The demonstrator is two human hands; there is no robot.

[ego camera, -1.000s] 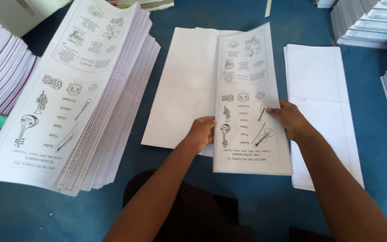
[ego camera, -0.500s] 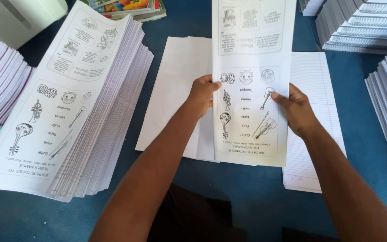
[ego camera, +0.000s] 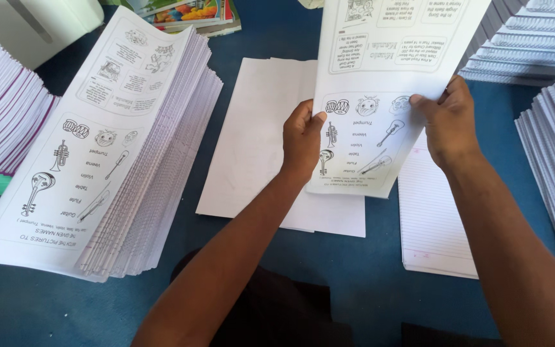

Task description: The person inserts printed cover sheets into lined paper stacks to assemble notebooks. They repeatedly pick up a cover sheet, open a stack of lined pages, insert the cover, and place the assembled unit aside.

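We grip one long printed white worksheet sheet (ego camera: 387, 96), left hand (ego camera: 302, 138) and right hand (ego camera: 448, 125) clamped; tall printed stack (ego camera: 97, 148) remains.

Printed sheet (ego camera: 387, 83) held above the table (ego camera: 367, 270) at upper centre, left hand (ego camera: 303, 138) on its left edge, right hand (ego camera: 448, 125) on its right. Blank sheets (ego camera: 252, 141) below; printed stack (ego camera: 91, 148) at left; lined pad (ego camera: 431, 218) at right.

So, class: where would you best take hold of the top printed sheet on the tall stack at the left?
Probably the near right corner of the top printed sheet, coming from the right: there the tall stack fans out in steps, so that edge lifts free alone.
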